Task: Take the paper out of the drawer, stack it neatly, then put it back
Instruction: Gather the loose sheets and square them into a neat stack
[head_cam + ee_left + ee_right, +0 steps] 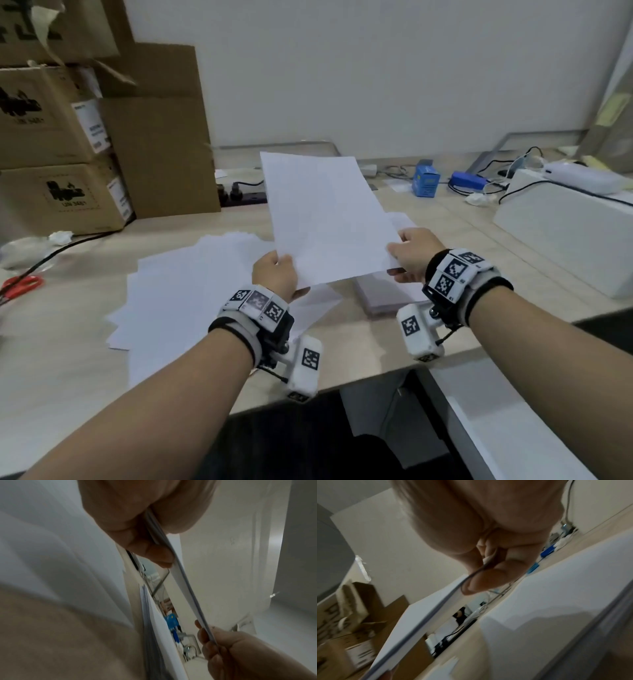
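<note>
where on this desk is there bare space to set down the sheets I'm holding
Bare desk lies between the neat stack and the white box. Another strip runs behind the loose sheets. The back edge by the blue box is crowded with cables.

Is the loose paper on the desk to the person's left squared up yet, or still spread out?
Still spread out. The loose sheets lie fanned across the desk with corners sticking out at different angles.

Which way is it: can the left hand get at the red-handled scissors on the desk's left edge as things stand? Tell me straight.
Probably not yet. The left hand pinches the held white paper sheets, as does the right hand. The red-handled scissors lie well off to the left across bare wooden desk, unobstructed once it lets go.
</note>
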